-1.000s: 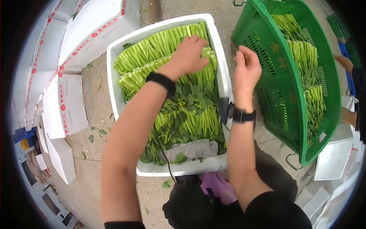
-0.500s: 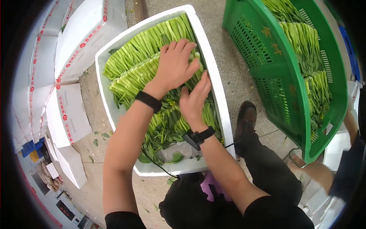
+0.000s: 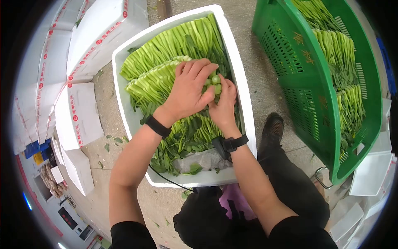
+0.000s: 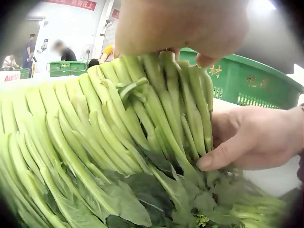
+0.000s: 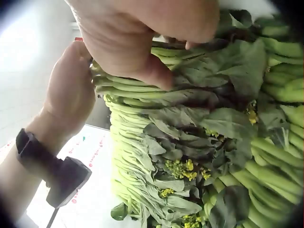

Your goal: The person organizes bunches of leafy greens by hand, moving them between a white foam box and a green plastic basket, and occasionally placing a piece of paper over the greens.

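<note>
gripping green stems [image 3: 216, 79] between them, left hand [image 3: 188, 88] and right hand [image 3: 224, 103] curl their fingers [image 3: 205, 71].

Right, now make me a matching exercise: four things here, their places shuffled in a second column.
Column one
1. green crate
2. grey wrap
3. dark shoe
4. left hand

Column two
A. on the floor, between the white box and a crate
B. fingers at the cut ends of green stalks
C. beside the white box, with rows of stalks inside
D. inside the white box, at the end nearest the person

Pairs: 1-C, 2-D, 3-A, 4-B
</note>
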